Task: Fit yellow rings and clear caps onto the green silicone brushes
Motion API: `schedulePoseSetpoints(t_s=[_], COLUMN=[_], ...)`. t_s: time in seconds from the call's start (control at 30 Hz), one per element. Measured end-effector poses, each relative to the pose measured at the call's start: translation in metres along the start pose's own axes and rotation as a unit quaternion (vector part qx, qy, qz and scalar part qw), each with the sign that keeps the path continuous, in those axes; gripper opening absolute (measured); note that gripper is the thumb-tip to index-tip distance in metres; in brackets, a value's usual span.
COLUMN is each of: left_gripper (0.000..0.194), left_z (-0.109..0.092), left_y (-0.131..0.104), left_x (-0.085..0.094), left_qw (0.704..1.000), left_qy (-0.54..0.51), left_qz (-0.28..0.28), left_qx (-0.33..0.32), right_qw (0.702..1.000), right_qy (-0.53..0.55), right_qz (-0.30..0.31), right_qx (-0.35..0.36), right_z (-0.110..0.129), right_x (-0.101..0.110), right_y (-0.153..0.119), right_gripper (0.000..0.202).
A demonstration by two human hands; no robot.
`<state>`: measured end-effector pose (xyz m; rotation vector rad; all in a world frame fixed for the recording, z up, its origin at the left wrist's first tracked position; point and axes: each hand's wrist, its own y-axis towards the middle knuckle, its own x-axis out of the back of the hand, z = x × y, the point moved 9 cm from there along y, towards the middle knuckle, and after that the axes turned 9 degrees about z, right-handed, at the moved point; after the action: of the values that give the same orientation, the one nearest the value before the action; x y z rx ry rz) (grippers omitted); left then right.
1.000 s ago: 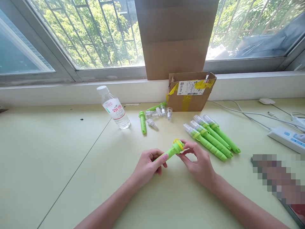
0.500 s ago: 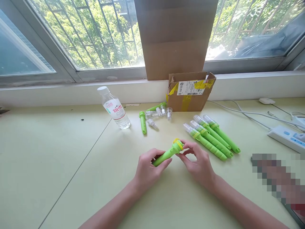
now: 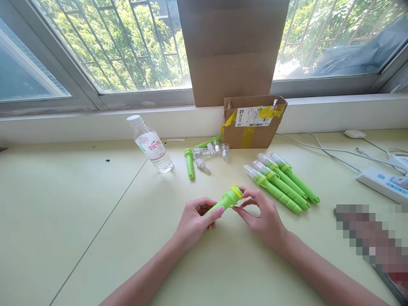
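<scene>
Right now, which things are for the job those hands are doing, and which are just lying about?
For the job:
green tube in the left hand, right hand at its yellow ring
four capped green tubes
loose green tubes
loose clear caps

Just lying about, it seems:
water bottle
cardboard box
power strip

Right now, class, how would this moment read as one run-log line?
left hand: holds green tube; right hand: at yellow ring; four clear-capped tubes: lying beyond right hand

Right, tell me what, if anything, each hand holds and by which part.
The left hand holds a green tube by its narrow shaft. The right hand touches the yellow band at the tube's wide end; whether it grips is unclear.
</scene>
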<state>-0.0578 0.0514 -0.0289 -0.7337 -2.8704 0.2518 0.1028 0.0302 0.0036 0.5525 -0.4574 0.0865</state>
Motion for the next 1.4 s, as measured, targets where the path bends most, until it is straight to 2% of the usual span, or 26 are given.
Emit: schedulePoseSetpoints(t_s=[0.13,0.33,0.6,0.7,1.0,1.27,1.4], left_gripper=[0.033,0.033,0.028,0.023,0.029,0.030,0.033], left_z=[0.002,-0.001,-0.008,-0.005,0.004,0.005,0.002], left_y=[0.001,0.000,-0.004,-0.003,-0.001,0.000,0.001], left_x=[-0.006,-0.008,-0.007,-0.009,-0.009,-0.011,-0.011], left_qw=[0.999,0.999,0.998,0.999,0.999,0.997,0.998], left_qy=[0.003,0.020,0.051,0.036,-0.016,-0.035,-0.015], left_qz=[0.039,0.046,-0.018,-0.006,0.032,0.061,0.052], left_qx=[0.018,0.018,-0.038,-0.019,0.037,0.040,0.028], right_qw=[0.999,0.998,0.997,0.997,0.998,0.996,0.996], right_qy=[-0.018,-0.045,-0.039,-0.036,-0.046,-0.056,-0.053], right_qz=[-0.018,-0.037,-0.054,-0.052,-0.045,-0.055,-0.057], right_qx=[0.020,0.037,0.037,0.032,0.026,0.039,0.035], right_z=[0.004,0.009,0.010,0.010,0.010,0.014,0.011], right_x=[0.002,0.005,0.006,0.006,0.006,0.009,0.009], right_y=[-0.001,-0.003,-0.005,-0.004,-0.003,-0.004,-0.005], right_gripper=[0.017,0.015,0.015,0.016,0.013,0.012,0.012])
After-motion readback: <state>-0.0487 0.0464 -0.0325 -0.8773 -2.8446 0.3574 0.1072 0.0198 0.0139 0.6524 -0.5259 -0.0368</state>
